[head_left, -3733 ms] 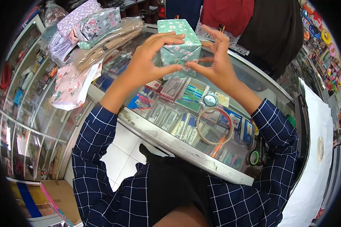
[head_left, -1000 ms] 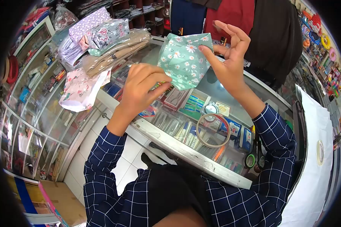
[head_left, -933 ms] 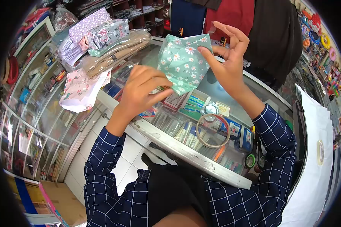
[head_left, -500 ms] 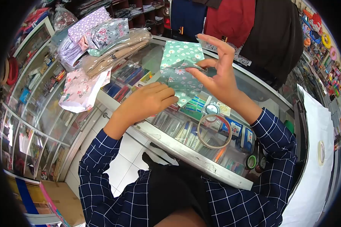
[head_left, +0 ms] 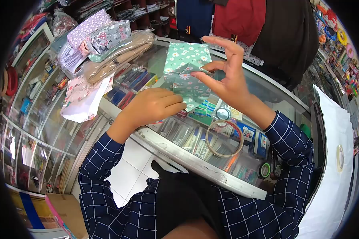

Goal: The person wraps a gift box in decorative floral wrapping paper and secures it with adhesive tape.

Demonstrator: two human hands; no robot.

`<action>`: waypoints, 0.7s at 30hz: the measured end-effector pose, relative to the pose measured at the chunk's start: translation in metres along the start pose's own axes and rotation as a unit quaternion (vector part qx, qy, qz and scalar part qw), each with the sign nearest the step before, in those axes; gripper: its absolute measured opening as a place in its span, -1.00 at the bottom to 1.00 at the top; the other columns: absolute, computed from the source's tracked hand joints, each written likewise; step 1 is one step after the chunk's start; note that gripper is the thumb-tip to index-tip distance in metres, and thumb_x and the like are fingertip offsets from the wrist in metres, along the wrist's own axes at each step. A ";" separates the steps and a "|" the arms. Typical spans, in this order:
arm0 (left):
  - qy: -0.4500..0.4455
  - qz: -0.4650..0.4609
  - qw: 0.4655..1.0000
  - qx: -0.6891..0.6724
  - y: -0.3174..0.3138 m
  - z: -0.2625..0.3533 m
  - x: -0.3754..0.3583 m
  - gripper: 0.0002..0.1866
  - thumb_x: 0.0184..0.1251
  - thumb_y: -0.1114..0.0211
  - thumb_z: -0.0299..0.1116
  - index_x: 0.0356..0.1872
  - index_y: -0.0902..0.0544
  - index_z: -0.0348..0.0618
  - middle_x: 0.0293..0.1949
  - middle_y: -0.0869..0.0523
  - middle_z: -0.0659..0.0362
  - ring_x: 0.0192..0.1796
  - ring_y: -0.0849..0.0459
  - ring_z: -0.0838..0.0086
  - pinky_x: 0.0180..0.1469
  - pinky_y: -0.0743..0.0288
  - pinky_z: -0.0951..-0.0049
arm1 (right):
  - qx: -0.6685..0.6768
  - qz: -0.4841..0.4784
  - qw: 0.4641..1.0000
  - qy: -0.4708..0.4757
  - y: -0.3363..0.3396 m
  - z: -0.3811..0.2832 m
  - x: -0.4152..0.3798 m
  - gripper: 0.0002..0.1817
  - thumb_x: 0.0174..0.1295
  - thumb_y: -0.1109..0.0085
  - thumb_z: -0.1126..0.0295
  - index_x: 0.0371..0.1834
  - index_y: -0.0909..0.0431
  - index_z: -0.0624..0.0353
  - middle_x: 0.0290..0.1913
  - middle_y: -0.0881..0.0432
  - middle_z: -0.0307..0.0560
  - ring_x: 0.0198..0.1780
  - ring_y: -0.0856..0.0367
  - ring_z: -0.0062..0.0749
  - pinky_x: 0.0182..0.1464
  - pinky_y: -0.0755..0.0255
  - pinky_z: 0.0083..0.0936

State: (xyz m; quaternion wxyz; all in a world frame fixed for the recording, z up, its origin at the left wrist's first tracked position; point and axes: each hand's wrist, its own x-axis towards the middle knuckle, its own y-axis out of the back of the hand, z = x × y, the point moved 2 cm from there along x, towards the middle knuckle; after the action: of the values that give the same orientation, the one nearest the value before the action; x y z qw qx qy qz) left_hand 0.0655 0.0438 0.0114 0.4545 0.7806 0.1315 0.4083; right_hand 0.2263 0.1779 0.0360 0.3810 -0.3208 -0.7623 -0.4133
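Observation:
A green daisy-patterned paper package [head_left: 187,55] rests on the glass counter, with a folded flap of the same paper at its near end. My right hand [head_left: 229,77] pinches that flap between thumb and bent fingers, its index finger raised. Closed fingers of my left hand [head_left: 157,104] press at the lower left edge of the paper; their tips are partly hidden. Just below the package, a roll of tape [head_left: 208,143] lies on the glass.
At the back left are plastic-wrapped clothes [head_left: 121,55] and floral-wrapped packages [head_left: 107,36]. A pink floral paper [head_left: 79,99] lies at the left. Dark and red garments [head_left: 237,20] hang behind the counter [head_left: 179,149]. White sheets [head_left: 335,131] stand at the right.
The view has shifted slightly. Both hands keep nearly the same hold on the green paper, and my left hand's wrist and forearm have tilted a little.

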 end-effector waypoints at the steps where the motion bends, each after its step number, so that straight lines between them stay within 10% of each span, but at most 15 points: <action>1: 0.008 -0.018 1.000 -0.003 0.001 0.000 0.000 -0.74 0.01 -0.23 -0.43 -0.20 -0.64 -0.09 -0.23 -0.68 0.23 -0.23 -0.68 0.38 -0.24 -0.56 0.42 | -0.001 0.000 1.000 0.000 0.000 0.000 0.000 -0.14 -0.01 -0.40 0.64 0.26 0.02 0.18 0.33 -0.20 0.19 -0.24 -0.63 -0.50 -0.23 -0.49 -0.66; 12: 0.148 -0.054 0.983 -0.092 0.002 0.017 -0.003 -0.60 0.20 -0.30 -0.21 0.01 -0.60 -0.21 0.11 -0.61 0.07 0.04 -0.62 0.18 0.04 -0.49 0.28 | 0.000 0.002 1.000 -0.016 0.000 0.001 0.003 -0.13 -0.02 -0.41 0.64 0.27 0.03 0.21 0.31 -0.22 0.17 -0.26 -0.63 -0.53 -0.25 -0.48 -0.68; 15: 0.194 -0.040 0.973 -0.121 -0.001 0.014 -0.002 -0.61 0.22 -0.31 -0.15 -0.13 -0.62 -0.30 -0.06 -0.65 0.00 0.03 -0.61 0.21 0.06 -0.48 0.31 | -0.008 -0.005 1.000 -0.006 0.000 0.000 0.003 -0.14 -0.02 -0.40 0.64 0.26 0.03 0.23 0.31 -0.22 0.17 -0.27 -0.63 -0.54 -0.24 -0.48 -0.68; 18: 0.421 -0.079 0.848 -0.311 0.009 0.004 0.010 -0.58 0.15 -0.39 -0.22 -0.08 -0.58 -0.34 -0.07 -0.63 0.00 0.08 -0.58 0.18 0.17 -0.39 0.26 | -0.035 -0.015 0.999 0.012 -0.001 0.000 0.002 -0.14 -0.01 -0.39 0.64 0.26 0.04 0.24 0.31 -0.22 0.17 -0.28 -0.64 -0.52 -0.24 -0.48 -0.68; 21: 0.468 0.072 0.866 -0.159 0.012 -0.004 0.014 -0.53 0.05 -0.46 -0.31 -0.01 -0.54 -0.25 -0.04 -0.60 0.05 0.15 -0.52 0.14 0.26 -0.30 0.20 | -0.010 -0.006 1.000 0.009 -0.002 0.001 0.001 -0.14 -0.02 -0.40 0.64 0.26 0.04 0.24 0.31 -0.21 0.18 -0.27 -0.66 -0.48 -0.23 -0.49 -0.66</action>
State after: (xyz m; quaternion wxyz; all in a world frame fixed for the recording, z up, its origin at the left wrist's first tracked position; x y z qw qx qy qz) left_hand 0.0692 0.0477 0.0296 0.4274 0.4220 0.2056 0.7727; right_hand 0.2237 0.1782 0.0356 0.3820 -0.3161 -0.7565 -0.4265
